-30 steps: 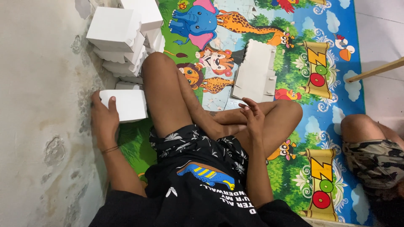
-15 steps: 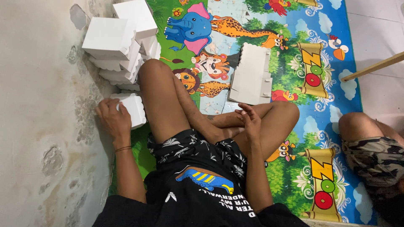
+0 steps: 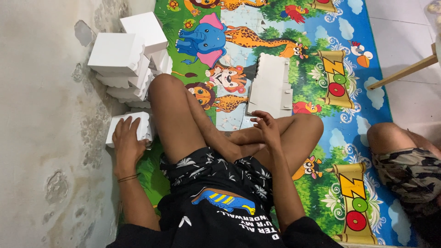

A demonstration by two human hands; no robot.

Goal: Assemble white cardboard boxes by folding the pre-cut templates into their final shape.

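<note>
My left hand (image 3: 127,141) rests palm down on a folded white cardboard box (image 3: 138,125) that stands on the floor by the wall, left of my raised left knee. Behind it rises a stack of several more white boxes (image 3: 123,62). My right hand (image 3: 265,125) hovers over my crossed legs with its fingers loosely spread and nothing in it. Just beyond that hand a flat unfolded white box blank (image 3: 271,85) lies on the mat.
I sit cross-legged on a colourful animal play mat (image 3: 330,59). A stained grey wall (image 3: 46,138) runs along the left. Another person's bent leg in camouflage shorts (image 3: 409,165) is at the right. A wooden stick (image 3: 404,71) lies on white tiles.
My left hand has pushed the white box toward the wall and the stack, ending flat on top of it. My right hand has stayed over my legs.
</note>
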